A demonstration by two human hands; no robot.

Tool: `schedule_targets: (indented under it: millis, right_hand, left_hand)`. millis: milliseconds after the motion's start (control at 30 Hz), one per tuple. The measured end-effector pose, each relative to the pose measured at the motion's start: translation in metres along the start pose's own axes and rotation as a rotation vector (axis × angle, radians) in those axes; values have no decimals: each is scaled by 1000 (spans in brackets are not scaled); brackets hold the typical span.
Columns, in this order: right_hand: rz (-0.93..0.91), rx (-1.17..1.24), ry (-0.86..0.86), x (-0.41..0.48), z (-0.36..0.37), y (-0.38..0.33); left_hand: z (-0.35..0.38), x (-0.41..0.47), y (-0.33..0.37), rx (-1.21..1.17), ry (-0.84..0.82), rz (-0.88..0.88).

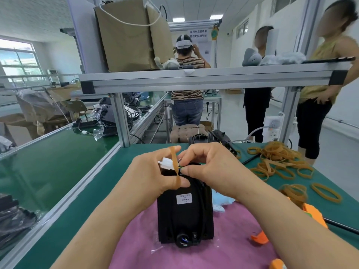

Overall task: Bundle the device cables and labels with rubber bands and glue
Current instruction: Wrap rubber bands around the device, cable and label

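While the device (184,216) stands upright on the pink cloth (233,241), the left hand (153,173) grips the white connector (166,164) with a band (174,167) stretched over its fingers. The right hand (210,165) pinches the cables (201,191) on top. The bundling seems only begun, and the glue is still to do.

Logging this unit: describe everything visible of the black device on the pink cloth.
The black device is a boxy, plastic-looking housing lying on the pink cloth, long axis pointing away. A white label with print sits on top; the near end shows a round opening with blue wires. A black cable runs along its right side. The left hand grips its white connector; the right hand pinches the leads over the far end.
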State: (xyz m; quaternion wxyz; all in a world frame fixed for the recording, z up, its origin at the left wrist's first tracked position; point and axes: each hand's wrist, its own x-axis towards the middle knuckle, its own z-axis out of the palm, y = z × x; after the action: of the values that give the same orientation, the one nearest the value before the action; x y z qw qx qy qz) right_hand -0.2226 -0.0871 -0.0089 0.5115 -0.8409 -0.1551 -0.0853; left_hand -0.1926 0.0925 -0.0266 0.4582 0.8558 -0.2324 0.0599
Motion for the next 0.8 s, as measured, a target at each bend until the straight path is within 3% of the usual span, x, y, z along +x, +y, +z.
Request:
schedule_targets:
  millis: [133, 300, 533, 800]
  right_hand:
    - [42, -133, 59, -2, 3, 0]
    - [69, -179, 255, 2, 17, -6]
    - [125, -115, 190, 17, 20, -11]
    - [61, -330, 300, 15, 8, -5]
  left_hand:
    - [1, -3, 2, 0, 15, 22]
    - [1, -2, 2, 12, 6, 26]
    - [1, -4, -1, 78, 49, 52]
    - [2, -4, 2, 231, 20, 149]
